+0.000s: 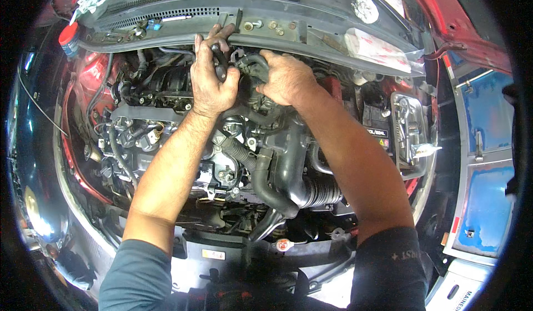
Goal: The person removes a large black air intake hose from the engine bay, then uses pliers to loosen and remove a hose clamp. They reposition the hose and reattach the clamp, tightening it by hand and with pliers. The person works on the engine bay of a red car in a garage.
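Black tool is sitting upper centre of frame, left hand closing thumb and fingers around it. Right hand is curling fingers beside hose, can't tell if gripping. Red-capped bottle is standing upper left.

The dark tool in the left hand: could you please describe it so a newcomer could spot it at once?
From the engine, follow the left forearm up to the left hand. The dark tool shows between its thumb and fingers; unlike the curved hose to its right, it shows a short, rounded end.
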The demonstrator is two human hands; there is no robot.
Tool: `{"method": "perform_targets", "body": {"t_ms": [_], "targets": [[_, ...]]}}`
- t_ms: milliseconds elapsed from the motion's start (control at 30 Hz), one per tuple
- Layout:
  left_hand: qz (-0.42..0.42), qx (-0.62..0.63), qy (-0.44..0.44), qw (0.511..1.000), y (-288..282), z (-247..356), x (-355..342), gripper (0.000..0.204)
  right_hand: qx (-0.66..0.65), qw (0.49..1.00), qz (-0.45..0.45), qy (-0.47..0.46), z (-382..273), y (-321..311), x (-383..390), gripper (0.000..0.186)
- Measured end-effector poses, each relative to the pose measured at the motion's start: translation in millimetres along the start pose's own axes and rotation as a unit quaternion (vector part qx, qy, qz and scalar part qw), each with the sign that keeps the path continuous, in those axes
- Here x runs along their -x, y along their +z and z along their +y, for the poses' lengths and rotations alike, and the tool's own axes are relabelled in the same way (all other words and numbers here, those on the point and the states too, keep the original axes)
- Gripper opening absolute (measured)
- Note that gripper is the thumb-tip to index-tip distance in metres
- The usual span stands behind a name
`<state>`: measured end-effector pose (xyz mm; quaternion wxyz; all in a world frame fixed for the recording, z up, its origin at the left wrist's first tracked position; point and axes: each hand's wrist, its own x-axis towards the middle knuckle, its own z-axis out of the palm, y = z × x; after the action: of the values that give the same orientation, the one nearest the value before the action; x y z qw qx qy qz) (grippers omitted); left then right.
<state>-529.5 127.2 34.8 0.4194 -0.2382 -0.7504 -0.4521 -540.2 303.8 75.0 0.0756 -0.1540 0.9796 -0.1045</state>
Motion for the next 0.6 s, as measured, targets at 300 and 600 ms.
{"method": "perform_targets", "body": {"t_ms": [300,600], "targets": [[-0.05,0.063,-0.037,0.996,-3.7,51.4,-29.7,0.037,-0.037,0.998,0.045,-0.016,-15.1,-21.0,38.5,0.064],[0.003,0.121,0.152,0.981,-40.5,139.5,-56.2,0.048,0.001,0.958,0.282,-0.058,-46.2,-77.0,145.0,0.061]]}}
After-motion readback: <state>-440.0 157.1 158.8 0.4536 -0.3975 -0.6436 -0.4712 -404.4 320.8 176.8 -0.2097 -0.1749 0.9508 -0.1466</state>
